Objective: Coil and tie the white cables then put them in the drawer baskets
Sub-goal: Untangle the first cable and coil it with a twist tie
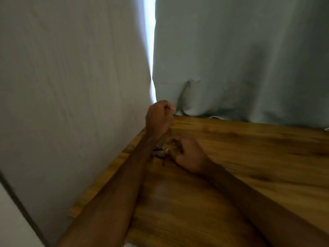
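We see the left hand (158,116) at the far corner of the worktop (249,157), by the curtain (231,59), fingers curled; we cannot tell whether its grip holds anything; the right hand (187,154), blurred, lies beside the left wrist near a dark strand (159,150), its grip equally unclear; a bit of white cable (214,117) lies at the worktop's back edge.

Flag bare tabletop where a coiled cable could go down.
Free: wooden tabletop right of the right hand, to the curtain; the near strip between the forearms. Crowded: far-left corner, with the left hand and a small dark item.
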The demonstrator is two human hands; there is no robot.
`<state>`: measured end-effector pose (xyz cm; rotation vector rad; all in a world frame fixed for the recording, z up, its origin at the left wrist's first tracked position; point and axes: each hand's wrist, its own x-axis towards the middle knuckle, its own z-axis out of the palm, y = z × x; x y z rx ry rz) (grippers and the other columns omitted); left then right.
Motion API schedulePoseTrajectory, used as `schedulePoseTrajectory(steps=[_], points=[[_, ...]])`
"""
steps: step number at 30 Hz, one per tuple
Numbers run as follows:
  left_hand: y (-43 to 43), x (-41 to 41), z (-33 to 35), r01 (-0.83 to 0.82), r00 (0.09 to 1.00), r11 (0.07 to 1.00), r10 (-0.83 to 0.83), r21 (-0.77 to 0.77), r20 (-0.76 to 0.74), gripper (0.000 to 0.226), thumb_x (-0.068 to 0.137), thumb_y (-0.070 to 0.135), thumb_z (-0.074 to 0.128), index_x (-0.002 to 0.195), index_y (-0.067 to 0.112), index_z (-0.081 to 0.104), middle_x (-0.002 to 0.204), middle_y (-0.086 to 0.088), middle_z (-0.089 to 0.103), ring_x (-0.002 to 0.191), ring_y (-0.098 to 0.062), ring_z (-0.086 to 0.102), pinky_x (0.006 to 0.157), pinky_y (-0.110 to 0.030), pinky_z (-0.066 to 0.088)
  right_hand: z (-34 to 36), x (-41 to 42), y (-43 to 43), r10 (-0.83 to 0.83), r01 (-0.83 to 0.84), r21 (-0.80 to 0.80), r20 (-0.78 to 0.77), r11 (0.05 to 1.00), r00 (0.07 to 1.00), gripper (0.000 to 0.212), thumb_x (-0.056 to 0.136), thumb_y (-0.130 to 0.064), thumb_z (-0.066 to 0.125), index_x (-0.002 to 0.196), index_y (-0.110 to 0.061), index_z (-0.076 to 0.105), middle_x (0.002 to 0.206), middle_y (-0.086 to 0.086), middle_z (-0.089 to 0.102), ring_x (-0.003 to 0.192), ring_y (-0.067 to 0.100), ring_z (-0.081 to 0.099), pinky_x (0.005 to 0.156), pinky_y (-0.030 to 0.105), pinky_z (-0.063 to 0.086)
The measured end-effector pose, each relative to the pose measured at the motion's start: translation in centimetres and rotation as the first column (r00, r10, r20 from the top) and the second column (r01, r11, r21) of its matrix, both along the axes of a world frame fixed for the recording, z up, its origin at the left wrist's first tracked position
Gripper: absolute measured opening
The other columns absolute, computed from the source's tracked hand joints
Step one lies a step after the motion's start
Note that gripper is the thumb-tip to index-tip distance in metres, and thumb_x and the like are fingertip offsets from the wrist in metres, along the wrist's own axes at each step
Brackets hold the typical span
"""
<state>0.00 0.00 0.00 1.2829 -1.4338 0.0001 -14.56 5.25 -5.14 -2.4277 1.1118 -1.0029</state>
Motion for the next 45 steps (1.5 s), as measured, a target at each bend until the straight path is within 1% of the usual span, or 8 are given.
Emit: schedulePoseTrajectory(steps=[10, 16, 20, 25, 31, 35, 40, 45], points=[[-0.7, 1.2, -1.3, -0.053, 0.995, 0.971, 0.031, 0.232, 0.095, 0.018, 0.084, 0.014, 0.06, 0.083, 0.02, 0.078, 0.081, 0.009, 0.071, 0.082, -0.016, 0.068, 0.074, -0.031, 0.053, -1.1, -0.2, -0.8, 0.112, -0.13, -0.067, -0.226, 0.989, 0.968, 0.019, 0.102, -0.023, 0.052, 0.111, -0.02, 0.069, 0.11, -0.004, 0.068, 0.102, 0.012, 0.058, 0.095, 0.038, 0.049], [-0.4, 0.0, -2.1, -0.007, 0.948, 0.946, -0.098, 0.325, 0.304, 0.015, 0.085, 0.012, 0.063, 0.087, 0.011, 0.078, 0.086, -0.004, 0.073, 0.074, -0.011, 0.059, 0.056, -0.01, 0.038, 0.0, -3.6, -0.8, 0.143, -0.157, -0.056, -0.194, 0.986, 0.971, 0.031, 0.098, -0.01, 0.058, 0.121, -0.025, 0.074, 0.123, -0.014, 0.072, 0.113, -0.003, 0.061, 0.096, 0.008, 0.041], [-0.7, -0.6, -2.5, -0.011, 0.938, 0.937, -0.112, 0.348, 0.329, 0.021, 0.082, 0.021, 0.057, 0.088, 0.013, 0.075, 0.089, -0.008, 0.071, 0.086, -0.026, 0.066, 0.075, -0.043, 0.055, 0.5, -5.4, -0.8, 0.145, -0.15, -0.012, -0.211, 0.989, 0.967, 0.035, 0.098, -0.009, 0.056, 0.125, -0.026, 0.072, 0.125, -0.018, 0.07, 0.117, -0.004, 0.061, 0.101, 0.018, 0.046], [-0.9, -2.0, -3.1, 0.037, 0.935, 0.953, -0.14, 0.301, 0.327, 0.025, 0.079, 0.023, 0.051, 0.092, 0.021, 0.072, 0.098, 0.0, 0.072, 0.098, -0.023, 0.065, 0.087, -0.042, 0.053, 0.9, -10.6, -1.3, -0.162, 0.165, -0.007, -0.235, 0.986, 0.958, 0.042, 0.098, -0.025, 0.063, 0.14, -0.024, 0.06, 0.143, -0.003, 0.06, 0.132, 0.016, 0.053, 0.111, 0.034, 0.042], [-0.2, -5.0, -3.3, 0.116, 0.889, 0.938, -0.245, 0.328, 0.388, 0.011, 0.086, 0.03, 0.057, 0.09, 0.028, 0.066, 0.099, 0.004, 0.067, 0.095, -0.015, 0.061, 0.083, -0.042, 0.053, 1.9, -22.6, 0.7, -0.502, 0.487, -0.144, -0.108, 0.862, 0.858, 0.017, 0.085, -0.02, 0.057, 0.079, -0.008, 0.068, 0.085, 0.007, 0.067, 0.077, 0.024, 0.062, 0.069, 0.034, 0.049], [0.0, -4.9, -3.0, -0.076, 0.703, 0.826, -0.354, 0.559, 0.618, 0.037, 0.086, 0.053, 0.062, 0.106, 0.023, 0.064, 0.113, -0.002, 0.065, 0.115, -0.025, 0.055, 0.095, -0.041, 0.048, 1.3, -28.8, 1.7, -0.728, 0.729, 0.008, -0.046, 0.684, 0.684, 0.013, 0.071, -0.021, 0.066, 0.076, -0.009, 0.071, 0.076, 0.013, 0.071, 0.069, 0.032, 0.066, 0.064, 0.044, 0.059], [1.5, -2.8, -5.3, -0.26, 0.749, 0.778, -0.211, 0.572, 0.628, 0.056, 0.105, 0.053, 0.034, 0.146, 0.015, 0.043, 0.153, -0.018, 0.041, 0.144, -0.035, 0.032, 0.115, -0.051, 0.025, 1.1, -27.3, 2.2, -0.761, 0.758, 0.087, -0.009, 0.646, 0.649, 0.021, 0.073, -0.006, 0.075, 0.094, -0.005, 0.075, 0.087, 0.017, 0.073, 0.081, 0.034, 0.069, 0.073, 0.038, 0.058], [1.7, -0.4, -5.9, -0.349, 0.728, 0.817, -0.071, 0.458, 0.682, 0.055, 0.106, 0.049, 0.031, 0.136, 0.007, 0.052, 0.144, -0.021, 0.05, 0.138, -0.037, 0.04, 0.116, -0.05, 0.026, 1.1, -25.7, 1.9, -0.707, 0.709, 0.079, -0.052, 0.701, 0.705, 0.011, 0.075, -0.006, 0.071, 0.084, -0.006, 0.075, 0.082, 0.016, 0.073, 0.077, 0.033, 0.068, 0.069, 0.036, 0.055]])
